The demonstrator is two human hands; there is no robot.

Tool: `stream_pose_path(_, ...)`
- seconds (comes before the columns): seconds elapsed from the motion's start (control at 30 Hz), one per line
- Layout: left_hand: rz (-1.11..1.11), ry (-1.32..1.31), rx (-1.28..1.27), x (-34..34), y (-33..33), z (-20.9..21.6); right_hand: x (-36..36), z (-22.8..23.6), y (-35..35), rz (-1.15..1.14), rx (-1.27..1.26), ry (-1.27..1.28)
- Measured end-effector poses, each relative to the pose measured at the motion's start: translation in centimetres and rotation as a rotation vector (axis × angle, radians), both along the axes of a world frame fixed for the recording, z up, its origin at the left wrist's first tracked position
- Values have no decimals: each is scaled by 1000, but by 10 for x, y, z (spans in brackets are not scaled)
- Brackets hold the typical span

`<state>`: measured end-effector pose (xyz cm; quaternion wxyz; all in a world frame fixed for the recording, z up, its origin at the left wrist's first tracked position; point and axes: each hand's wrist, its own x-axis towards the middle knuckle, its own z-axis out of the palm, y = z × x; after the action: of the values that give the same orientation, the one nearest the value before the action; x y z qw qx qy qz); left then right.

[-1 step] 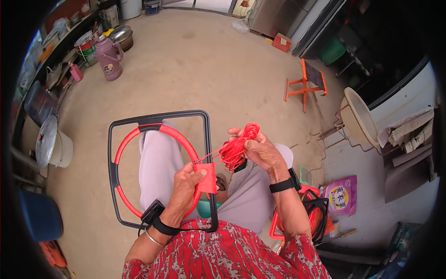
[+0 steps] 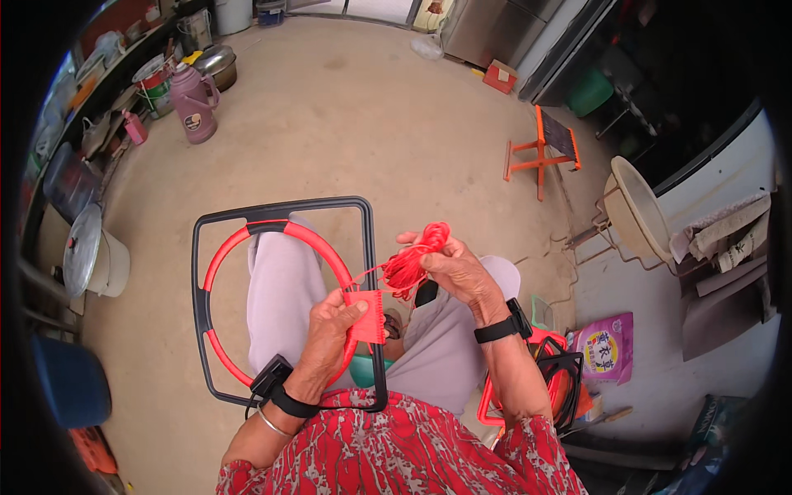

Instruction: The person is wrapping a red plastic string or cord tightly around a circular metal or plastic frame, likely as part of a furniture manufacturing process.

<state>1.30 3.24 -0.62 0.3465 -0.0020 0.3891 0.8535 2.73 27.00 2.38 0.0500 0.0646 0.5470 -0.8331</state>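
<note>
On my lap rests a black rectangular frame (image 2: 370, 247) with a red ring (image 2: 322, 243) set inside it; parts of the ring are black. At the frame's right side, my left hand (image 2: 328, 332) pinches a flat red piece with a toothed edge (image 2: 369, 316) between thumb and fingers. My right hand (image 2: 464, 276) grips a looped bundle of red cord (image 2: 404, 271) just right of the frame. Thin strands run from the bundle to the ring beside my left fingers. The ring's lower right is partly hidden by my left hand and wrist.
Beside my right leg are more red and black frames (image 2: 561, 375) and a purple bag (image 2: 605, 348). An orange folding stool (image 2: 542, 153) stands ahead right, near a basin on a stand (image 2: 635, 210). Leftward are a pink thermos (image 2: 194, 107), a lidded white bucket (image 2: 107, 262) and a blue tub (image 2: 73, 381).
My right hand has shifted slightly down and left with the cord bundle, and its loops hang a little differently. My left hand and the frame stay in place.
</note>
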Motion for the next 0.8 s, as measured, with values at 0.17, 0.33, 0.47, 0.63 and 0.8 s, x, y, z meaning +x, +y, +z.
stream_pose_path(0.17,-31,10,36,1,-3,0,-11,8,-10,12,205,16)
stream_pose_path(0.33,-2,18,16,1,-3,-4,-21,27,-14,-127,-263,140)
stream_pose_path(0.47,-52,18,58,1,-2,-4,-24,38,-8,-107,-179,175)
stream_pose_path(0.63,-11,39,10,-1,-3,-15,-16,119,-5,-90,-227,404)
stream_pose_path(0.8,35,43,-27,-3,-8,-16,46,159,44,6,20,271)
